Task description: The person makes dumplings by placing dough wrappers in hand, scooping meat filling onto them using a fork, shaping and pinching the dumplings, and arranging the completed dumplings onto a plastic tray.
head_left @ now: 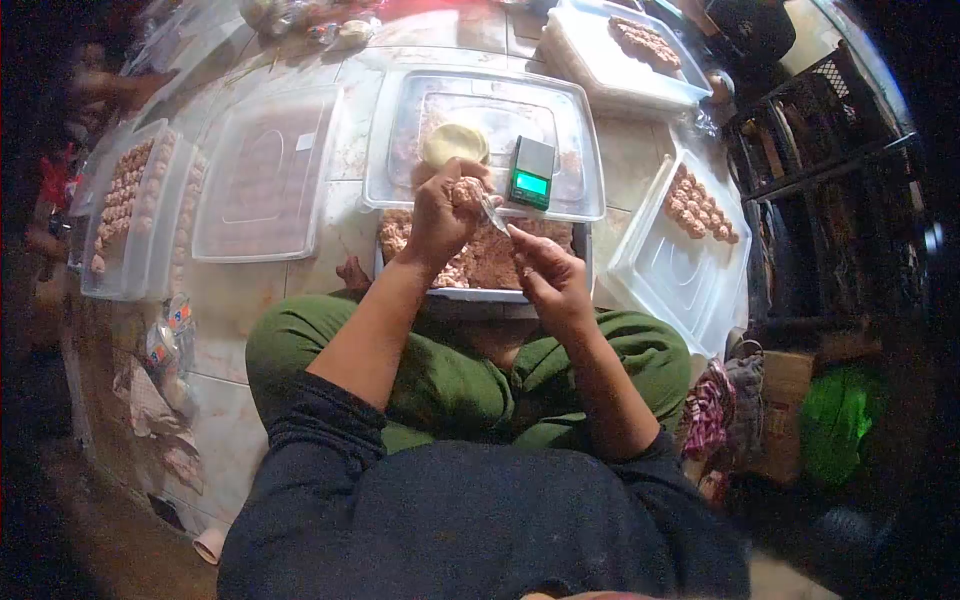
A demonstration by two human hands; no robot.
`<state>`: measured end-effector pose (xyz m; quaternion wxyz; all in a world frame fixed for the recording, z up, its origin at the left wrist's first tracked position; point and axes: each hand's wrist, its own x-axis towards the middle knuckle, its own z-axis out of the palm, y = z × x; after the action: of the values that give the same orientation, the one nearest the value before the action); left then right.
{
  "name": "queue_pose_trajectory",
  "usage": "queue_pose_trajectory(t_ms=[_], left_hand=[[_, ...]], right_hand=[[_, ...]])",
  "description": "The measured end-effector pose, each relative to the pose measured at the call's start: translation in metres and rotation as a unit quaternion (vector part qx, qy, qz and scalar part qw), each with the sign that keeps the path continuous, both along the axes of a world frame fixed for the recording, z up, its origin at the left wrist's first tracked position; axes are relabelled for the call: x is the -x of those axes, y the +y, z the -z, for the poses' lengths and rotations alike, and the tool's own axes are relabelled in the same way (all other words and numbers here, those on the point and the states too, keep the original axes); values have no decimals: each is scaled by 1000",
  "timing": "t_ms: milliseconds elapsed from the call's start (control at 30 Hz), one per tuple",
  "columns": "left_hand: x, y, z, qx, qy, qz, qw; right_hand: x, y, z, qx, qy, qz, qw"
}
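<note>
My left hand is closed round a lump of brown, crumbly mixture, held above the front edge of a clear plastic lid. In my right hand is the handle end of a small shiny spoon, its tip against or very near the lump. Below both hands lies a tray of the brown mixture. On the lid are a round, pale yellow piece and a small digital scale with a lit green display, whose digits I cannot read.
Rows of brown balls fill parts of plastic boxes at the left, right and back right. A lidded box stands left of the lid. Dark crates line the right side. My crossed legs frame the tray.
</note>
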<state>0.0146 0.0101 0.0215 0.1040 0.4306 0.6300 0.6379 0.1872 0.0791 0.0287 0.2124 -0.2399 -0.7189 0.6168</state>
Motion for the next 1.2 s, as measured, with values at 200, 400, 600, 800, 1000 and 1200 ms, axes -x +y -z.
queue_pose_trajectory(t_ms=[200, 400, 600, 800, 1000, 1200], left_hand=[[-3, 0, 1, 21, -7, 19, 1000], [-4, 2, 4, 56, -78, 117, 988], [-17, 7, 7, 120, -284, 303, 902], [-22, 6, 8, 143, -226, 360, 894], [22, 15, 15, 112, 160, -63, 979], [54, 22, 36, 87, 258, -159, 949]], right_hand=[[-20, 39, -16, -165, -50, 12, 985], [-32, 57, -19, -263, -191, -32, 945], [10, 30, -8, -343, -33, -4, 939], [6, 29, -6, -211, -36, -1, 977], [-53, 78, -17, -107, -30, -20, 994], [-141, 179, -20, -234, -199, 120, 944]])
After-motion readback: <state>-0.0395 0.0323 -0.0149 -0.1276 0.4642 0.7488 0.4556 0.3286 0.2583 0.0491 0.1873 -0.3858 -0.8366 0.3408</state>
